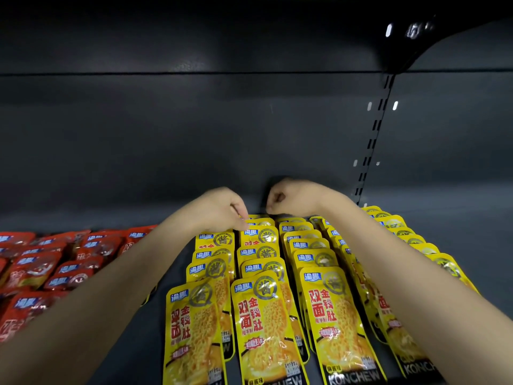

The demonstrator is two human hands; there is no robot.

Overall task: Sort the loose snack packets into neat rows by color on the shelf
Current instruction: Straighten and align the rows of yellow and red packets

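On the dark shelf (416,223), yellow snack packets (266,315) are laid in overlapping rows, red packets (41,268) heaped leftward. Rearmost yellow packets are pinched by the left hand (222,209); the right hand (291,198) is curled, its hold unclear. Edges should be squared gently.

"KONCHEW" and "双面金钱肚" on the yellow packets (266,323).

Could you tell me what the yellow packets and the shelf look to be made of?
Yellow packets: thin glossy plastic film, likely; they crinkle and throw bright glare. Shelf: probably painted sheet metal, dark matte grey; the slotted upright at the back suggests steel racking.
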